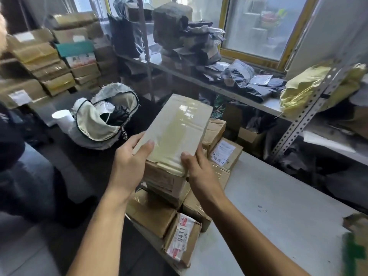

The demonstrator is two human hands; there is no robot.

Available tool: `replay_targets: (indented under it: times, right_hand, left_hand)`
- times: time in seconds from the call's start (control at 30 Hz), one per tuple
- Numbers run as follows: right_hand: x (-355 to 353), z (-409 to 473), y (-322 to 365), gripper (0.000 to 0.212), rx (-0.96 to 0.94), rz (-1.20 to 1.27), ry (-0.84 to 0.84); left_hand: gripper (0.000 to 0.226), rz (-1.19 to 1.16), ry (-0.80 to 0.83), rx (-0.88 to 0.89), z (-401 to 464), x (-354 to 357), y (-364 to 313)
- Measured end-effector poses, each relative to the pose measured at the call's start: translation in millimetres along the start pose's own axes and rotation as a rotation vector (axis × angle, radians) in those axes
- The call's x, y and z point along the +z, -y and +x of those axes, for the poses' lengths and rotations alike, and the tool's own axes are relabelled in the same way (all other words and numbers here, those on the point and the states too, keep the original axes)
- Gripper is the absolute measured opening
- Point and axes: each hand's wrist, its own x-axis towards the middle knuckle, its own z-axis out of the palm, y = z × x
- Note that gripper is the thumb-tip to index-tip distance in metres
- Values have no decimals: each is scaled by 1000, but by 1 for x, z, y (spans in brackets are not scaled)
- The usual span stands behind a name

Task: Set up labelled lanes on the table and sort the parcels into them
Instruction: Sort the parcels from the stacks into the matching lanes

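While gripped at its near end, taped parcel [175, 130] between left hand [129, 160] and right hand [199, 168].

A flat brown cardboard parcel [175, 132], sealed with glossy clear tape, is tilted up above a pile of taped cardboard parcels [169, 208] heaped at the near-left edge of the grey table [278, 206]; one bears a label reading 0411.

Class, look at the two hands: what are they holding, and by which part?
Both hold one taped cardboard parcel by its near end: left hand at the left corner, right hand at the right.
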Motion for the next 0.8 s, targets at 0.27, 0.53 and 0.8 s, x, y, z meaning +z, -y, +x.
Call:
replay_targets:
  times: [0.27,0.53,0.8]
  right_hand:
    - [-70,-36,17,36,12,44,-172]
    - [-155,-107,9,89,203,166,-437]
    - [-241,-189,-19,102,517,76,-546]
  left_hand:
    - [43,162,20,125,-50,72,-25]
    - [54,497,211,355,-129,185,-23]
    - [65,533,501,454,-212,268,-4]
